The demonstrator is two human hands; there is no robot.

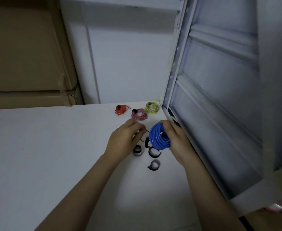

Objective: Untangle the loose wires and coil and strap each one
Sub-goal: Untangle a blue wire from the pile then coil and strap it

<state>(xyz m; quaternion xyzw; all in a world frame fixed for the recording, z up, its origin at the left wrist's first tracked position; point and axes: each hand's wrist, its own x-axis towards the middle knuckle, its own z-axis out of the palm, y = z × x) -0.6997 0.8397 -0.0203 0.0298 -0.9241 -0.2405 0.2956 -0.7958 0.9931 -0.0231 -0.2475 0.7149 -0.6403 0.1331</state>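
My right hand [176,139] grips a coil of blue wire [159,138] a little above the white table [53,155], thumb over its top. My left hand [125,139] is just left of the coil, fingers curled and pinching the end of a thin black strap [146,142] that runs toward the coil. Three coiled wires lie at the table's far edge, each with a dark strap: red [121,109], pink [139,114] and yellow [151,107]. Three loose black strap loops lie below the hands: one left [137,150], one middle [154,152], one nearest me [154,165].
A white metal shelving frame [208,114] stands along the table's right edge, close to my right hand. Cardboard boxes [25,55] are stacked at the back left. A white wall panel rises behind the coils.
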